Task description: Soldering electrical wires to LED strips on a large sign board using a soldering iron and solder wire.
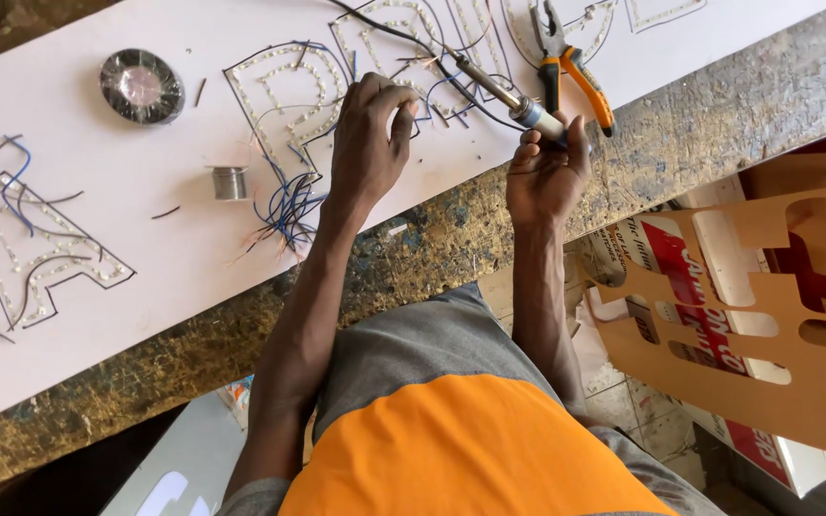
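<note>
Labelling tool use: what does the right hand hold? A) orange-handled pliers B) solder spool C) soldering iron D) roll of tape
C: the right hand grips the soldering iron, its tip angled over the white board, while the orange-handled pliers, tape roll and solder spool lie untouched on the board.
</note>
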